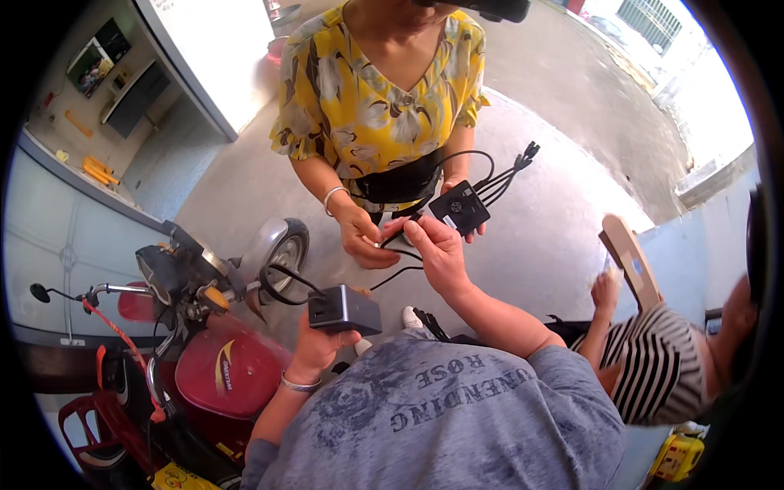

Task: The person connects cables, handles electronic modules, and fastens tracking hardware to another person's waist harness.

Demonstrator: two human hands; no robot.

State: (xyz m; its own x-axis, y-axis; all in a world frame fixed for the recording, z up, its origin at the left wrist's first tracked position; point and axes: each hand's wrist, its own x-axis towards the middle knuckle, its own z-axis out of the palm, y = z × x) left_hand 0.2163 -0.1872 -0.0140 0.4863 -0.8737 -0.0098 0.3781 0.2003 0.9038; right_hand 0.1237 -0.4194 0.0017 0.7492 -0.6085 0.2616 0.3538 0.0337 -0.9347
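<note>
My left hand grips a dark grey box-shaped device with a black cable looping out of its left end. My right hand reaches forward and pinches the end of a thin black cable. It meets the hand of a person in a yellow flowered blouse who faces me. That person's other hand holds a small black square box with several black leads and plugs fanning out to the right.
A red motorbike with handlebars and a mirror stands at my left, close to my left arm. At the right sits a person in a striped top holding a cardboard piece. A yellow object lies at the lower right. The ground is grey concrete.
</note>
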